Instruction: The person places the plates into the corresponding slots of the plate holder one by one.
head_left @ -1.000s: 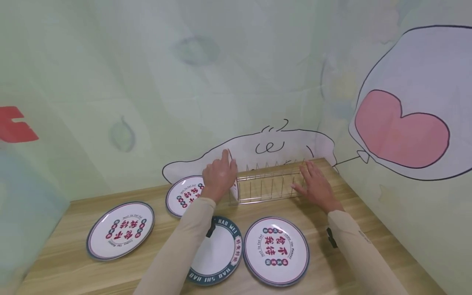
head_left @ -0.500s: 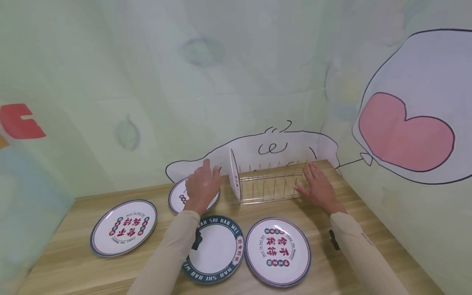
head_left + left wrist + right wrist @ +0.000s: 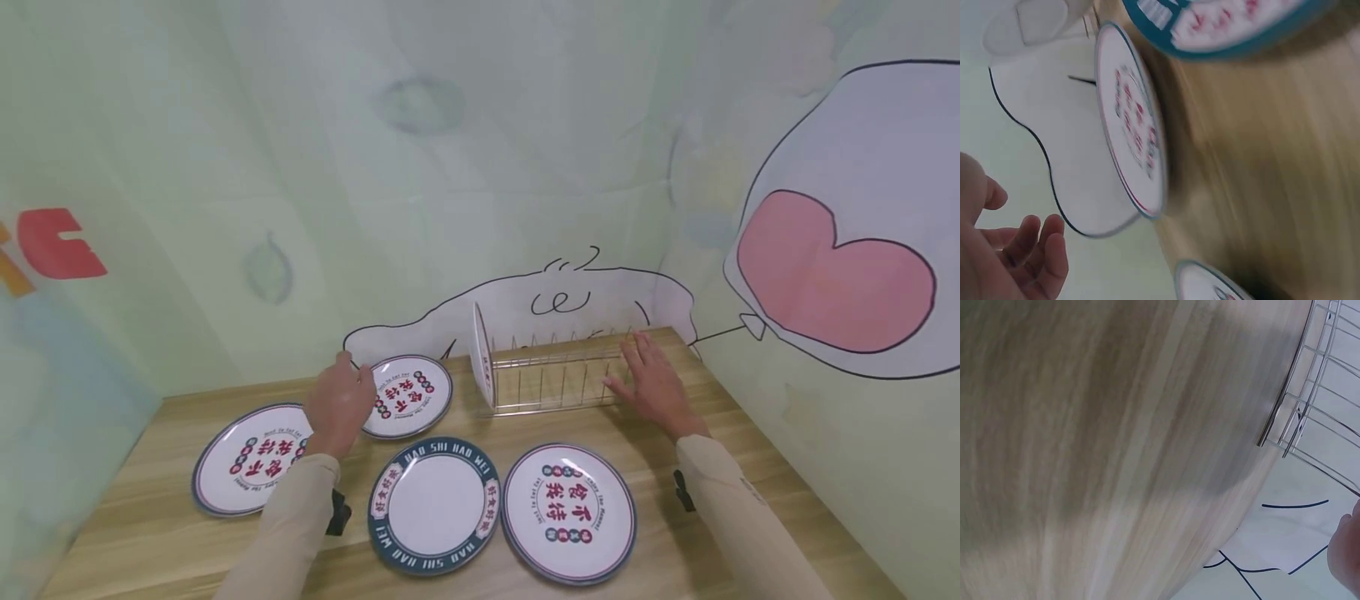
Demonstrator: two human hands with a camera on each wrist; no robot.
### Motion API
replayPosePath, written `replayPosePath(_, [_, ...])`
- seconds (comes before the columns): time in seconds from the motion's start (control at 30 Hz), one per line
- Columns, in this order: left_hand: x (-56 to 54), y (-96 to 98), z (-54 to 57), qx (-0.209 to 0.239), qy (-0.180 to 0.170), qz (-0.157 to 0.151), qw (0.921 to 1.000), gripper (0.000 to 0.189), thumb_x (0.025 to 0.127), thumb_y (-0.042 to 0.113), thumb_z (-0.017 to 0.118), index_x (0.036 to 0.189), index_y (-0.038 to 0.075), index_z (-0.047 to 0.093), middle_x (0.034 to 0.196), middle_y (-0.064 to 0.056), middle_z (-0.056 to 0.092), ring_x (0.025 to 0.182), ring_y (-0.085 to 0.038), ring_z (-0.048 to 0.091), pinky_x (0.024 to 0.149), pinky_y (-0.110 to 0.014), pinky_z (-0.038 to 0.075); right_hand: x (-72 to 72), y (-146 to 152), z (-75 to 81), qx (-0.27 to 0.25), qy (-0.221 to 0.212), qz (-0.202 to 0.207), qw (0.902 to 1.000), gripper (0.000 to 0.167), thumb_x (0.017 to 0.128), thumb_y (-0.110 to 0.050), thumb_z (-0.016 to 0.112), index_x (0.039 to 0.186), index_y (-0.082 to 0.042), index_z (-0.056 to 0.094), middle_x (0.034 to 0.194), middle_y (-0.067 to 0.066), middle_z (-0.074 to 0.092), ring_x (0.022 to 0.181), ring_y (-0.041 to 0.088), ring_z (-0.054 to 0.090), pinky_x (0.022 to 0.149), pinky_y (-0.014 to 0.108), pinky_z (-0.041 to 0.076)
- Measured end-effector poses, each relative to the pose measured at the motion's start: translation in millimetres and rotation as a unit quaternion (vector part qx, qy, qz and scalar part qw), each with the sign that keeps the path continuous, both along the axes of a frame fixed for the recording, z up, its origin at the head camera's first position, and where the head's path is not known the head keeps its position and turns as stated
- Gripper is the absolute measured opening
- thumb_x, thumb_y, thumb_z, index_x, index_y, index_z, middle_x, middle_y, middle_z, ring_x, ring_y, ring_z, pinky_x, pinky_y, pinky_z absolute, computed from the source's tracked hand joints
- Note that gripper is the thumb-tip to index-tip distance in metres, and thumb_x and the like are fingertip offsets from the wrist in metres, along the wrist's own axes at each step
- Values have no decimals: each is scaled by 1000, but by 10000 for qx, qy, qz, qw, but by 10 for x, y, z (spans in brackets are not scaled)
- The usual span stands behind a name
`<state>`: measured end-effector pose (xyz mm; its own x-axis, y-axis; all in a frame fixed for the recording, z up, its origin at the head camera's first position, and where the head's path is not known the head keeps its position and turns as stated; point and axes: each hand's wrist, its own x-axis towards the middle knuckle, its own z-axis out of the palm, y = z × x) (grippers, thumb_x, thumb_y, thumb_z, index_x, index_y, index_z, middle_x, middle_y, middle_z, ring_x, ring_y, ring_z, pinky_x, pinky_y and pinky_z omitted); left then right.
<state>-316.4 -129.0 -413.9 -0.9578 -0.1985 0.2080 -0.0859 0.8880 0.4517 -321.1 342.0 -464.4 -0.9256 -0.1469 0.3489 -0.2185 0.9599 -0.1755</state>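
A wire dish rack (image 3: 555, 387) stands at the back of the table, with one white plate (image 3: 483, 358) upright in its left end. My right hand (image 3: 652, 387) rests at the rack's right end, fingers extended and thumb spread; in the right wrist view only a bit of the hand (image 3: 1344, 550) shows beside the wires. My left hand (image 3: 341, 408) is above the table between a small patterned plate (image 3: 408, 396) and the left patterned plate (image 3: 243, 462), partly covering the latter. In the left wrist view, its loosely bent fingers (image 3: 1054, 262) hold nothing.
A green-rimmed plate (image 3: 435, 508) lies front centre, beside another patterned plate (image 3: 570, 512). The wooden table (image 3: 150, 500) meets a printed cloth wall (image 3: 315, 167) behind and another on the right.
My left hand has moved away from the upright plate in the rack, leftward past the small plate. The right hand has stayed at the rack's end. The view has shifted slightly left.
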Motion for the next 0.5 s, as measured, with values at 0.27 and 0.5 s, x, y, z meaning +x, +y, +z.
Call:
replayPosePath(0.27, [81, -575, -219, 548, -669, 492, 9950, 52, 100, 20, 37, 144, -8, 39, 136, -38, 50, 113, -57, 54, 92, -68, 44, 9, 8, -28, -9, 112, 17, 9999, 79, 94, -42, 65, 151, 5, 35, 161, 31, 19, 149, 49, 20, 121, 60, 22])
replayPosePath(0.5, [222, -1028, -284, 462, -647, 746, 9940, 52, 98, 18, 33, 141, -9, 41, 132, -39, 52, 108, -57, 55, 84, -67, 45, -12, -8, -24, -22, 173, 19, 9998, 78, 94, -41, 65, 150, 5, 36, 160, 31, 22, 149, 48, 21, 121, 59, 21])
